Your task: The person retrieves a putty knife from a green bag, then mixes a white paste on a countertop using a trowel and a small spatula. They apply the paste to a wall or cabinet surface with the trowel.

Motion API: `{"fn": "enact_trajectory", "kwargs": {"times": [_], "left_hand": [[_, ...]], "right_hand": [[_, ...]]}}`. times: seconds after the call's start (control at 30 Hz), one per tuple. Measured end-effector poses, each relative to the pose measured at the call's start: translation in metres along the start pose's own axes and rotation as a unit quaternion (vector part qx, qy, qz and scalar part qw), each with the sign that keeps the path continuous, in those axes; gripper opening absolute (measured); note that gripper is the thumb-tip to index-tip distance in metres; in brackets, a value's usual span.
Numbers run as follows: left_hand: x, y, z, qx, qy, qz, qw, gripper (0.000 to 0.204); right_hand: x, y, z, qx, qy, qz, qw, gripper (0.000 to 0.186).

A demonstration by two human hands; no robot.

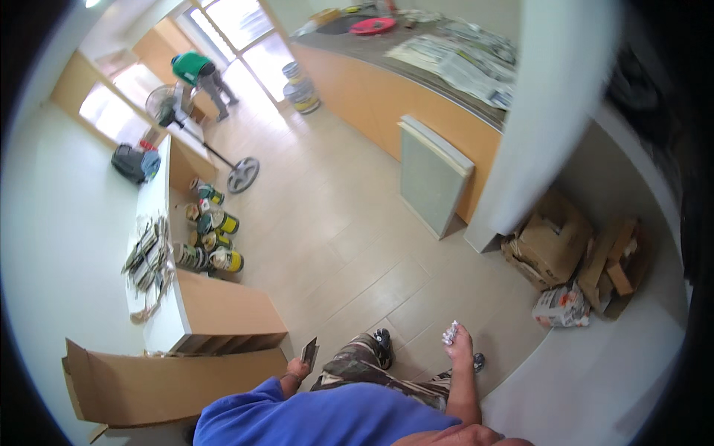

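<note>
My left hand [297, 366], beside my camouflage-trousered leg [342, 368], grips a flat, dark-bladed scraper-like tool [310, 351]. My right hand [462, 343], low on the right over the tiled floor [394, 282], is closed around a crumpled white wad [450, 334], perhaps paper or a rag. An open long cardboard box [149, 383] lies to the left of my left hand.
A white-topped cabinet [223, 305] with paint cans [226, 259] is left. A counter [349, 48] with papers, a leaning panel [433, 175] and cardboard boxes [547, 238] are right. A standing fan [242, 175] stands ahead; beyond it a co-worker in green [193, 68] bends over.
</note>
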State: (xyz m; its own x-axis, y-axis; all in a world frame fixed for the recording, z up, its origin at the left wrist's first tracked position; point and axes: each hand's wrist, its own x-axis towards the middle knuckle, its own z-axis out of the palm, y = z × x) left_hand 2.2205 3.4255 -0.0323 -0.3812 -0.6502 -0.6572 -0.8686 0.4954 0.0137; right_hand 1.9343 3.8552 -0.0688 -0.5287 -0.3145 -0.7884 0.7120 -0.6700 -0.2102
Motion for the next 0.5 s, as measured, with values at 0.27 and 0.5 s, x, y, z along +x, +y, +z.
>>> {"fn": "enact_trajectory", "kwargs": {"times": [0.27, 0.5], "left_hand": [[0.025, 0.005, -0.038, -0.233, 0.026, -0.098, 0.967, 0.045], [0.108, 0.093, -0.090, -0.283, 0.061, -0.051, 0.956, 0.045]], "right_hand": [[-0.015, -0.016, 0.160, -0.063, -0.066, 0.023, 0.996, 0.020], [0.002, -0.055, 0.262, -0.095, -0.018, -0.017, 0.995, 0.019]]}}
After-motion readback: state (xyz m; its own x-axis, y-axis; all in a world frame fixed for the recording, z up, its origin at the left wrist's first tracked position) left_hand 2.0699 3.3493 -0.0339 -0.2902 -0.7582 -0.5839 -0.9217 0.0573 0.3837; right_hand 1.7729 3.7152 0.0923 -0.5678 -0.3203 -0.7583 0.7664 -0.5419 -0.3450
